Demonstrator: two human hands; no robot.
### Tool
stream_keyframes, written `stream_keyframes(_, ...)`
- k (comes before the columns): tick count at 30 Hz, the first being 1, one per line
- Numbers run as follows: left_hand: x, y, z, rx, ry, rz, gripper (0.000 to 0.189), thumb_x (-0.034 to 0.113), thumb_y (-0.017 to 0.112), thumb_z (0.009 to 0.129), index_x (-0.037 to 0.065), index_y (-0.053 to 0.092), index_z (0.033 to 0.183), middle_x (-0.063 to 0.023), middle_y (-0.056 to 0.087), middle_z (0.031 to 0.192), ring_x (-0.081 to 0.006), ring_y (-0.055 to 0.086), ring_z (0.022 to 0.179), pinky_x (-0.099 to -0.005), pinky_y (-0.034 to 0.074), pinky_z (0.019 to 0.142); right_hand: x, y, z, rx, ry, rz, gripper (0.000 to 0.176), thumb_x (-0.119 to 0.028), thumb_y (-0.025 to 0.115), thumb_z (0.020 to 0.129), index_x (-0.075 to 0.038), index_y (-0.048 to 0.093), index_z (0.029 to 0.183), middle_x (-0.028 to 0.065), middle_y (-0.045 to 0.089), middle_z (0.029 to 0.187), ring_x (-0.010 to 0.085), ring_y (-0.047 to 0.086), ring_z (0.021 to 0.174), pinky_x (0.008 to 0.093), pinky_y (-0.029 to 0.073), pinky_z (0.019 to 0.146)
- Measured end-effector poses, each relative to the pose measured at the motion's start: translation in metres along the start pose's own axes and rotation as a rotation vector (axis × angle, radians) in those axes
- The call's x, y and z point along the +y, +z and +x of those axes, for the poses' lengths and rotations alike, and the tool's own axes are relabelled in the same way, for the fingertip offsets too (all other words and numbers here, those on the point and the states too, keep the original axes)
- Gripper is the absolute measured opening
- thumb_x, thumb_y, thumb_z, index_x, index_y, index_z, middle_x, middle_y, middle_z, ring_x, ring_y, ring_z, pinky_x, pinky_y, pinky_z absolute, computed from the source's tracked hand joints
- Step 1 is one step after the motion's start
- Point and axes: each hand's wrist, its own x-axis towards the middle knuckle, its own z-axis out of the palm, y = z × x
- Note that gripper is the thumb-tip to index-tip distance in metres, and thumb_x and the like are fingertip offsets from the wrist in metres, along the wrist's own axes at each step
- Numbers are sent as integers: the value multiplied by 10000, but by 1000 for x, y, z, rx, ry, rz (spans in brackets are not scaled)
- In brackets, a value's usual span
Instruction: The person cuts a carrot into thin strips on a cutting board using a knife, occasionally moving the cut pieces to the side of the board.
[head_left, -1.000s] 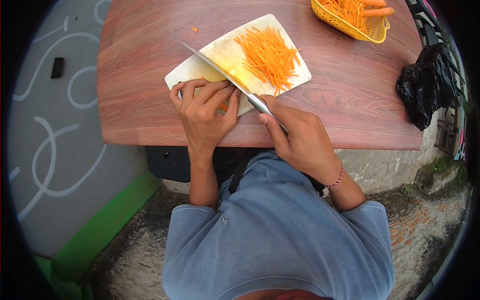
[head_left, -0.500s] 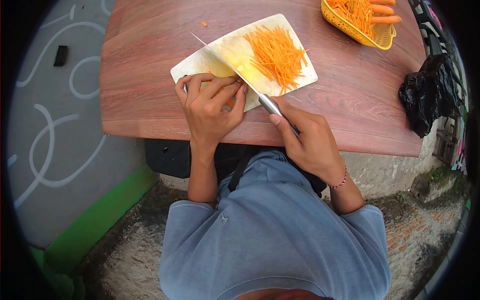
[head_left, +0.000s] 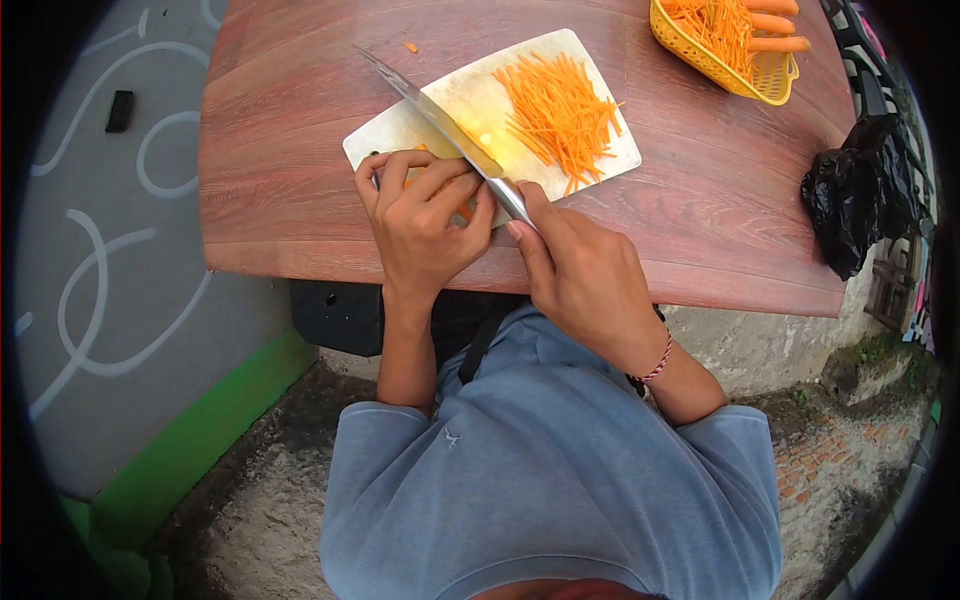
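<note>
My right hand (head_left: 590,270) is closed around the silver handle of a kitchen knife (head_left: 440,120). The long blade slants up and left over the cutting board (head_left: 375,130), beside my left fingers. Bent fingers of my left hand (head_left: 425,215) press down on a carrot piece (head_left: 464,211), mostly covered by that hand; bits of orange show between the fingers. A pile of thin carrot strips (head_left: 562,120) lies on the right half of the white board, which has a yellowish stain in the middle.
A yellow plastic basket (head_left: 720,65) holding carrot strips and whole carrots (head_left: 775,24) stands at the far right of the wooden table (head_left: 290,130). A black plastic bag (head_left: 850,200) hangs at the right edge. A small carrot scrap (head_left: 411,47) lies behind the board.
My right hand has shifted left and slightly up with the knife, and the blade now shows more of its flat side. My left hand stays almost in place on the carrot.
</note>
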Motion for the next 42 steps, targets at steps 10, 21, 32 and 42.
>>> stream_keyframes(10, 2, 3, 2, 43, -4, 4, 100, 147, 869, 784, 134, 834, 877, 52, 804, 985, -202, 678, 965, -447, 386, 1015, 15, -18, -9, 19, 28, 253, 347, -165, 651, 1057, 30, 660, 1345, 271, 714, 915, 447, 719, 824, 484, 564, 719)
stream_keyframes(21, 2, 2, 0, 59, 8, 25, 95, 134, 866, 774, 124, 825, 860, 40, 800, 990, -212, 683, 968, -444, 405, 982, 17, -20, -20, -18, 52, 279, 345, -146, 672, 1047, 57, 679, 1326, 303, 711, 923, 445, 730, 820, 465, 569, 732)
stream_keyframes(32, 1, 2, 1, 52, 18, -8, 87, 113, 846, 757, 99, 805, 832, 11, 788, 967, -234, 688, 969, -459, 403, 987, 6, -19, -26, -1, 28, 163, 365, -151, 687, 1036, 31, 653, 1351, 262, 733, 939, 443, 732, 812, 500, 578, 698)
stream_keyframes(42, 0, 1, -2, 20, 16, 10, 84, 159, 844, 767, 110, 816, 829, 29, 780, 942, -230, 681, 944, -478, 404, 1002, 6, 3, 7, -4, -27, 64, 404, -219, 648, 1060, 35, 603, 1371, 222, 706, 820, 414, 707, 723, 520, 553, 626)
